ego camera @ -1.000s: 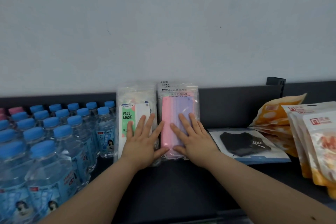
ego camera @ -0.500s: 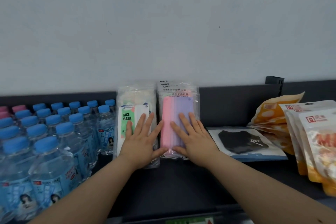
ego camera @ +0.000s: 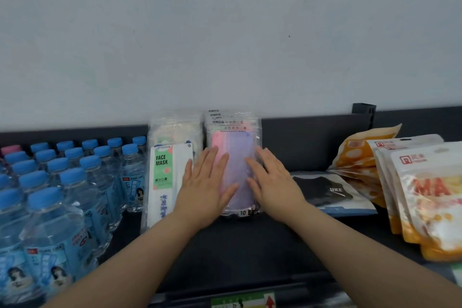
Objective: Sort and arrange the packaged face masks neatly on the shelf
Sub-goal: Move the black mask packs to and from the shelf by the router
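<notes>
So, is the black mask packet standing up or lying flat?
Lying flat: the black mask packet rests face-up on the shelf, right of the pink-and-purple pack.

The left hand (ego camera: 206, 187) is off the green FACE MASK pack (ego camera: 165, 172) and now lies flat on the pink side of the pink-and-purple mask pack (ego camera: 237, 147). The right hand (ego camera: 272, 187) has slid toward that pack's right edge. The pack itself seems nudged slightly, though blur makes that uncertain.
</notes>
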